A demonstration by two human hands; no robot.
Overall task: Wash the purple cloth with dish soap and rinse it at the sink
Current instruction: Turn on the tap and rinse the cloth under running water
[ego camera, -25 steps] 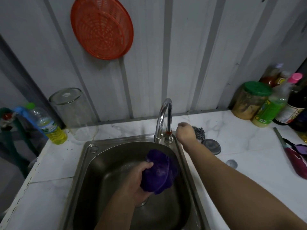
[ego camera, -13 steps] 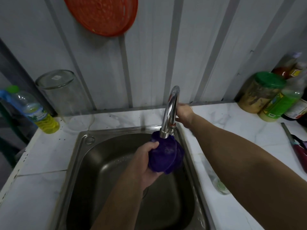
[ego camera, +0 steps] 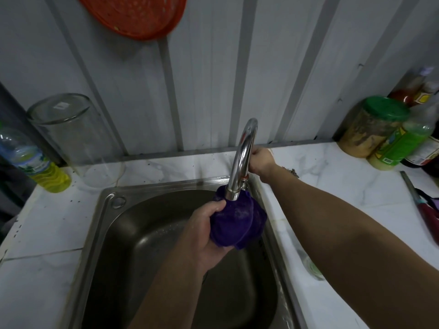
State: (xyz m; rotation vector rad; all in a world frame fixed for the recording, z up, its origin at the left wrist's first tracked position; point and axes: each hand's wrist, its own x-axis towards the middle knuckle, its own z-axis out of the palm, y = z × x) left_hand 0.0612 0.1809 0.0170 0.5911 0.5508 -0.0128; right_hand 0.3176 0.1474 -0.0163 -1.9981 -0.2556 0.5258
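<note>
Purple cloth held up under the tap spout, over the sink.

The left hand (ego camera: 209,233) grips the bunched purple cloth (ego camera: 237,224) from its left side, fingers curled round it, with the cloth pressed against the mouth of the faucet (ego camera: 242,157) above the steel sink (ego camera: 147,233). The right hand (ego camera: 260,160) reaches behind the faucet, apparently curled on its handle, though that part is hidden.

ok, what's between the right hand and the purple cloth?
In the head view, the faucet: its neck curves between the right hand behind it and the purple cloth bunched at its spout.
</note>
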